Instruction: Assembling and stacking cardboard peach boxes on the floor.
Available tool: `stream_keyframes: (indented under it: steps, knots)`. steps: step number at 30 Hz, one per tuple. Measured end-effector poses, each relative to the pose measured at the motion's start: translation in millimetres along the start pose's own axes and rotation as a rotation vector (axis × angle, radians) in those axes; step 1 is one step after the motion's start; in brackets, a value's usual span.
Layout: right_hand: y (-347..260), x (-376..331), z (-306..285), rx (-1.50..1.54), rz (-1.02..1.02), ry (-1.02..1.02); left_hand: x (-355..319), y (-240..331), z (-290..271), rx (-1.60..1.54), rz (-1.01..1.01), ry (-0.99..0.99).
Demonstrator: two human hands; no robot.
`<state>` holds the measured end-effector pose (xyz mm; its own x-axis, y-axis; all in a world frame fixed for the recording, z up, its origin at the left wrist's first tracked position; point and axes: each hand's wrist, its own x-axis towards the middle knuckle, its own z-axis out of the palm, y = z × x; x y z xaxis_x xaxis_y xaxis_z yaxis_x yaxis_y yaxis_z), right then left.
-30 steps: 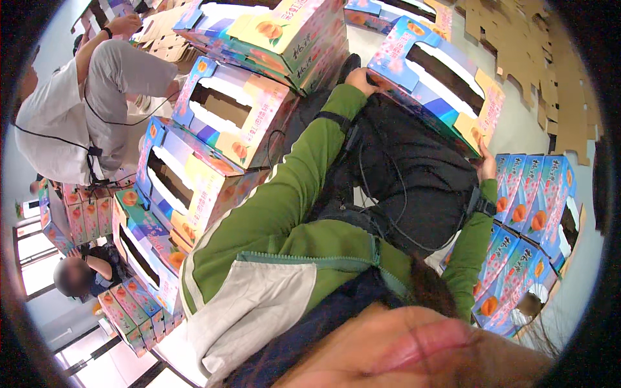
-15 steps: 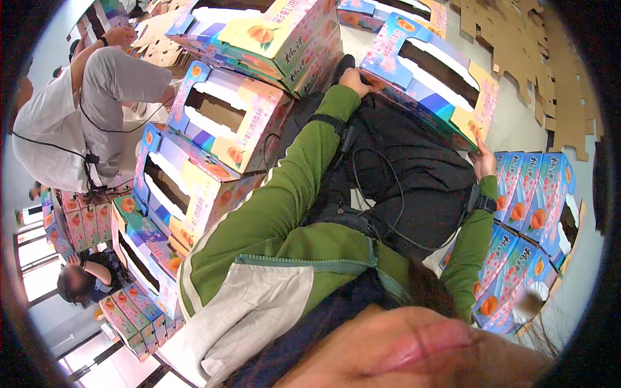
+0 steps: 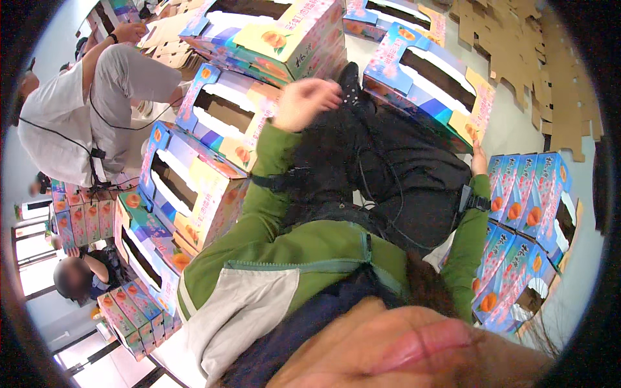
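A printed cardboard fruit box (image 3: pixel 414 90) in blue, pink and yellow, with a wide opening in its top, sits beyond my knees. At its near right corner my right hand (image 3: pixel 479 160) holds the edge, fingers against the yellow end. My left hand (image 3: pixel 306 105) is raised over my left leg, apart from that box and a little blurred. Its fingers are loosely stretched and hold nothing. Close to it on the left stand a tall stack of like boxes (image 3: pixel 317 48) and another box (image 3: pixel 226 113).
More boxes (image 3: pixel 168 184) line my left side. Folded boxes (image 3: pixel 527 194) stand in rows at my right. Flat brown cardboard (image 3: pixel 517 58) covers the floor at the far right. A person in light clothing (image 3: pixel 71 129) sits at the left; another person (image 3: pixel 84 278) is farther back.
My left hand has let go of the box's left end and moved left and back toward me. My right hand remains at the box's near corner. The box has shifted only slightly.
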<state>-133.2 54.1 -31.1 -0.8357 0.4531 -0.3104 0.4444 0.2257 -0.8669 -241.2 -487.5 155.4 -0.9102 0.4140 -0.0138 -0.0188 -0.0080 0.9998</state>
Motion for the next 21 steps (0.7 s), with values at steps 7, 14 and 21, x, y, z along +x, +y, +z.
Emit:
stream_keyframes:
  steps: [7, 14, 21]
  knots:
    - [3.1, 0.3, 6.2, 0.009, -0.115, 0.035, 5.4, 39.3, -96.1, 0.046, -0.130, 0.969]
    - [-14.9, -14.6, 8.1, -0.010, -0.010, 0.044, 38.7, 34.6, -114.1, 0.027, -0.383, 0.706]
    - [-15.6, -16.8, 9.9, -0.047, -0.004, 0.111, 38.7, 28.4, -123.1, -0.097, -0.401, 0.653]
